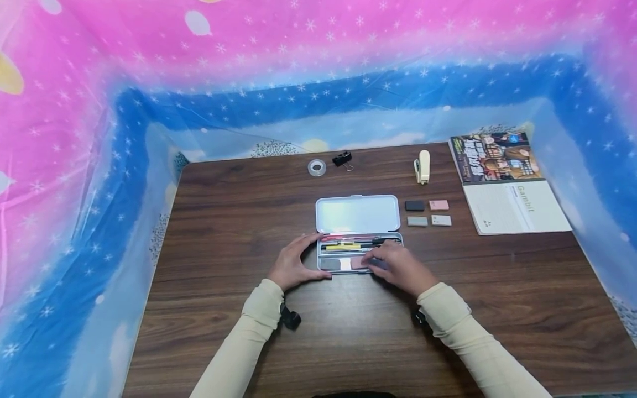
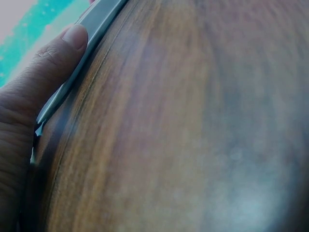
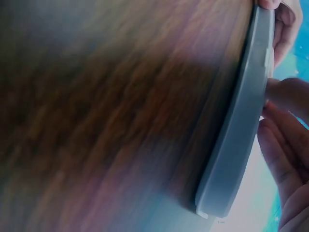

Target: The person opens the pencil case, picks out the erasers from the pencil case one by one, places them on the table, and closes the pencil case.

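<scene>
Left hand (image 1: 294, 262) holding pencil case (image 1: 357, 214), right hand (image 1: 402, 266) at pink eraser (image 1: 356, 263), pinch unclear, eraser in head view only

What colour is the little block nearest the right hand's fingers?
The little block is pink; the head view shows it best.

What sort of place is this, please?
Probably a screened desk workspace: a wooden-looking table holds an open pencil case and a stapler, while a patterned pink-and-blue sheet hangs behind and beside it.
</scene>
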`<state>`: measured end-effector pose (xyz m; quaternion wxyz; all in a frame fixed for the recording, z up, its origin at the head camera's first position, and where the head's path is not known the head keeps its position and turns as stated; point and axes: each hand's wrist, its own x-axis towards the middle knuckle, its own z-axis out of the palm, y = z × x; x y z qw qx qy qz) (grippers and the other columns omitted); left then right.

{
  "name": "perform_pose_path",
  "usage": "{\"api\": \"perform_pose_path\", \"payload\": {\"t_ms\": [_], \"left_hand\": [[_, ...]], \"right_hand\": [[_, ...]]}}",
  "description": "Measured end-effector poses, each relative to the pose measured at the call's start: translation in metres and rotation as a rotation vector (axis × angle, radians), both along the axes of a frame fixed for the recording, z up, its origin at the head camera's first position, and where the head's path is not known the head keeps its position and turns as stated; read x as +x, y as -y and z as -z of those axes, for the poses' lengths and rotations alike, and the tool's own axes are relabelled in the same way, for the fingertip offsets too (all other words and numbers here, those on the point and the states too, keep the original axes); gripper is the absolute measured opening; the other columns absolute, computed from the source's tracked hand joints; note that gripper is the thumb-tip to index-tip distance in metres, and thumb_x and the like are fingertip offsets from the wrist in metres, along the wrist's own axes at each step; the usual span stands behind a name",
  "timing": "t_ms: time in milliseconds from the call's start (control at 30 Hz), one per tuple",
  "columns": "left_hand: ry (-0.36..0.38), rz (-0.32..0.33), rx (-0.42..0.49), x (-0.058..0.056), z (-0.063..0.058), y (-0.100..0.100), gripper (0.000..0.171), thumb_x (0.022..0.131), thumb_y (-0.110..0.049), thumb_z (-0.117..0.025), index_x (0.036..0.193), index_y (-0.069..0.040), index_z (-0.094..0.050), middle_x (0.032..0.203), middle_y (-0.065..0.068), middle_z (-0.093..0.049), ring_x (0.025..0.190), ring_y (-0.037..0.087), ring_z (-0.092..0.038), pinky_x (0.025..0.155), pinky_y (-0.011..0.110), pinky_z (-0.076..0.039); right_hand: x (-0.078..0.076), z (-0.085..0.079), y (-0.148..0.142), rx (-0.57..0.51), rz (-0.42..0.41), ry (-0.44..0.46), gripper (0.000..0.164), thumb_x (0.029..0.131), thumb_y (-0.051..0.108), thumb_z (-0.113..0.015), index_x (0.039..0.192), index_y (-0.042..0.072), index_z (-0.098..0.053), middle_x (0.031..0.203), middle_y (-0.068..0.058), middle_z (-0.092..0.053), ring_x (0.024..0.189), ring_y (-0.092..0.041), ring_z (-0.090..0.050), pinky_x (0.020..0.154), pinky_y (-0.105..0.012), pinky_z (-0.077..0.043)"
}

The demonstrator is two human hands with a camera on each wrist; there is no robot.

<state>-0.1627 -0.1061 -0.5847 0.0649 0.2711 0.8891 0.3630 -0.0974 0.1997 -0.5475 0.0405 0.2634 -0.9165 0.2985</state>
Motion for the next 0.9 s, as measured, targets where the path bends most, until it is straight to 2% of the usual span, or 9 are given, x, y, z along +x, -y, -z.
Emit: {"api": "perform_pose_path", "payload": {"t_ms": [133,267,367,467,567,667,733,800,900], "left_hand": [[0.013,-0.002,-0.007,0.001,-0.001,-0.001,0.100,0.068,-0.044,-0.101,0.153,-0.020,-0.056,0.151,0.011,-0.060,0.142,0.035,-0.052,0.120,0.053,-0.039],[0.029,-0.007,-0.006,0.003,0.000,0.000,0.098,0.069,-0.045,-0.100,0.153,-0.021,-0.056,0.151,0.011,-0.060,0.143,0.037,-0.050,0.120,0.056,-0.039],[0.028,-0.015,-0.004,0.004,0.001,0.001,0.098,0.068,-0.044,-0.101,0.153,-0.022,-0.056,0.151,0.010,-0.060,0.144,0.039,-0.049,0.119,0.057,-0.040],[0.017,-0.015,-0.003,0.004,0.001,0.001,0.099,0.068,-0.044,-0.101,0.153,-0.022,-0.056,0.150,0.010,-0.060,0.143,0.038,-0.050,0.119,0.057,-0.040],[0.007,-0.007,-0.003,0.002,0.000,0.001,0.099,0.068,-0.044,-0.101,0.153,-0.021,-0.056,0.150,0.011,-0.061,0.142,0.038,-0.051,0.118,0.056,-0.041],[0.003,-0.005,-0.001,0.001,-0.001,0.001,0.099,0.068,-0.044,-0.101,0.153,-0.021,-0.056,0.149,0.012,-0.061,0.141,0.038,-0.052,0.117,0.057,-0.042],[0.000,-0.006,0.002,0.001,-0.002,0.000,0.099,0.068,-0.044,-0.101,0.153,-0.021,-0.057,0.149,0.012,-0.061,0.141,0.038,-0.052,0.116,0.058,-0.043],[-0.003,-0.007,0.009,0.001,-0.002,0.000,0.099,0.067,-0.044,-0.101,0.153,-0.021,-0.057,0.149,0.012,-0.061,0.140,0.038,-0.053,0.115,0.058,-0.044],[-0.006,-0.002,0.015,0.001,0.000,0.000,0.100,0.067,-0.044,-0.101,0.153,-0.022,-0.056,0.148,0.012,-0.061,0.138,0.036,-0.055,0.113,0.058,-0.046]], "right_hand": [[-0.001,0.007,0.000,-0.043,-0.016,-0.046,0.026,0.085,0.006,-0.088,0.109,0.013,-0.078,0.104,-0.001,-0.075,0.096,-0.016,-0.067,0.085,-0.036,-0.062],[-0.002,0.013,-0.004,-0.137,-0.009,-0.053,0.027,0.084,0.001,-0.087,0.106,0.012,-0.077,0.105,0.001,-0.075,0.101,-0.017,-0.069,0.091,-0.040,-0.061],[-0.003,0.015,-0.013,-0.216,0.029,-0.050,0.030,0.081,-0.003,-0.087,0.105,0.011,-0.076,0.104,0.000,-0.076,0.100,-0.018,-0.071,0.090,-0.041,-0.061],[-0.004,0.013,-0.031,-0.251,0.096,-0.060,0.034,0.078,-0.006,-0.087,0.105,0.011,-0.076,0.103,-0.001,-0.077,0.096,-0.020,-0.072,0.087,-0.038,-0.062],[-0.005,0.013,-0.058,-0.250,0.183,-0.079,0.036,0.077,-0.007,-0.087,0.105,0.012,-0.076,0.102,-0.001,-0.078,0.094,-0.021,-0.074,0.088,-0.028,-0.060],[-0.008,0.015,-0.085,-0.229,0.281,-0.092,0.031,0.078,-0.006,-0.087,0.102,0.012,-0.077,0.100,-0.002,-0.079,0.094,-0.021,-0.074,0.090,-0.015,-0.053],[-0.010,0.017,-0.101,-0.202,0.334,-0.098,0.027,0.080,-0.005,-0.086,0.100,0.011,-0.077,0.097,-0.002,-0.079,0.091,-0.020,-0.073,0.087,-0.010,-0.049],[-0.012,0.020,-0.113,-0.170,0.372,-0.088,0.023,0.082,-0.003,-0.084,0.098,0.011,-0.078,0.095,-0.003,-0.079,0.089,-0.018,-0.072,0.083,-0.010,-0.048],[-0.014,0.024,-0.124,-0.129,0.388,-0.051,0.020,0.084,-0.002,-0.082,0.098,0.011,-0.077,0.093,-0.003,-0.078,0.086,-0.017,-0.071,0.078,-0.017,-0.050]]}}
